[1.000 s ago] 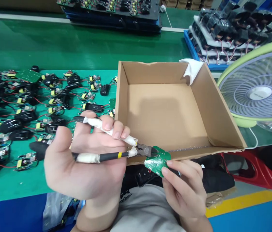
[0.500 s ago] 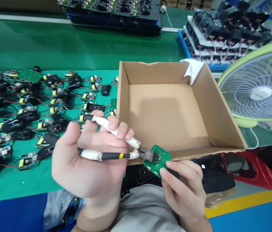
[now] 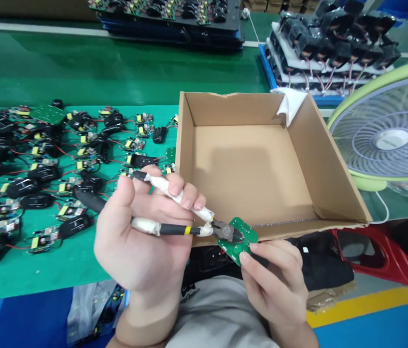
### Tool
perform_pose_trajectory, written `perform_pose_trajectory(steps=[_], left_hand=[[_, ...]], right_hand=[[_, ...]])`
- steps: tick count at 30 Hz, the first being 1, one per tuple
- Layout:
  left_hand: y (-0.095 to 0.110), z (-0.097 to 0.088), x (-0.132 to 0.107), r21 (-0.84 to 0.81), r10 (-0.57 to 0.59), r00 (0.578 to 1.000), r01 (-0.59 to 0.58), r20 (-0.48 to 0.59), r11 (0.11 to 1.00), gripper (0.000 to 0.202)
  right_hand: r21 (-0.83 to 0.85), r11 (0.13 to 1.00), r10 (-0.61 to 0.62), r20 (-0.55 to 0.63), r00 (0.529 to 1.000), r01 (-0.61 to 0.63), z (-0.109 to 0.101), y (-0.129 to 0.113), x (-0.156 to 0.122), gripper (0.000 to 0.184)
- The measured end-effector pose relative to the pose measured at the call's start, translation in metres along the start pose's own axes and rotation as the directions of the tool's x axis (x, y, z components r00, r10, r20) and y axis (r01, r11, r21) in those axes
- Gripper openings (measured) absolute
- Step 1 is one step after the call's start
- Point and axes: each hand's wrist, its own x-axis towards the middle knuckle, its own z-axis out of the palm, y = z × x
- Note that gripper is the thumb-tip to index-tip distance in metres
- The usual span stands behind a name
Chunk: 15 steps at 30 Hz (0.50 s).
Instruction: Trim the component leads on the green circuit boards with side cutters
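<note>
My left hand [image 3: 142, 246] is closed round a pair of side cutters [image 3: 185, 217] whose two handles are wrapped in white tape. The cutters' jaws rest on a small green circuit board [image 3: 240, 239]. My right hand [image 3: 274, 285] pinches that board from below, thumb and fingers at its lower edge. Both hands hover just in front of the near wall of an open cardboard box [image 3: 316, 164], above my lap.
Many small circuit boards with black parts and red wires [image 3: 55, 164] lie on the green mat at left. A green-rimmed fan [image 3: 388, 140] stands at right. White paper [image 3: 290, 104] hangs over the box's far corner. Trays of black parts [image 3: 330, 48] are stacked behind.
My left hand with the cutters has shifted right and closed a little; the jaws have moved further onto the green board. The right hand has stayed nearly still.
</note>
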Motion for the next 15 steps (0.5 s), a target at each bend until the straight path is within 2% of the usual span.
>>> perform_pose_trajectory(steps=[15], left_hand=[[-0.0031,0.0057,-0.0001,0.024,0.066,0.998,-0.065,-0.016,0.998,0.033]], right_hand=[[-0.016,1.0,-0.012,0.005,1.0,0.012,0.0006,-0.0015,0.001,0.017]])
